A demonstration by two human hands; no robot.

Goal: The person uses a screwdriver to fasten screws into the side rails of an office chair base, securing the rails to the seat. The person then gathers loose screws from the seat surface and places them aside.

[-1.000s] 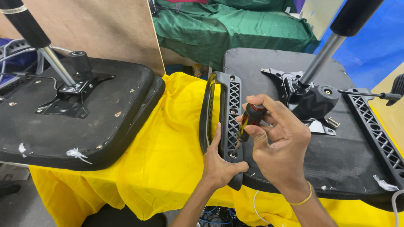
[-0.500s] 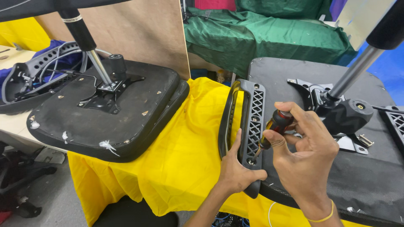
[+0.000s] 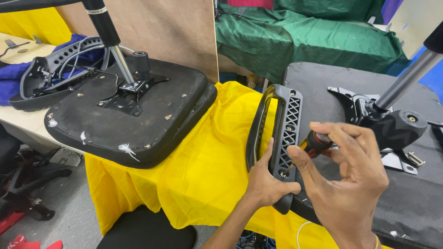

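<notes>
An upturned black office-chair seat (image 3: 415,203) lies at the right on a yellow cloth (image 3: 203,157). A black armrest bracket (image 3: 281,133) with a lattice of holes lies along its left edge. My left hand (image 3: 267,184) grips the near end of this armrest from below. My right hand (image 3: 346,180) holds a screwdriver with a black, red and yellow handle (image 3: 316,144), tip pointing down at a hole near the armrest's lower end. The seat's metal mechanism and gas-lift column (image 3: 392,110) rise just behind my right hand.
A second upturned seat (image 3: 134,115) with its own column lies at the left on the same cloth. Another armrest (image 3: 50,74) and cables rest on blue fabric further left. A plywood board and green cloth (image 3: 314,41) stand behind. A chair base (image 3: 27,184) sits on the floor.
The view has swung left and down, so the left seat now fills more of the frame. My hands stay on the armrest and screwdriver, which has turned slightly in my fingers.
</notes>
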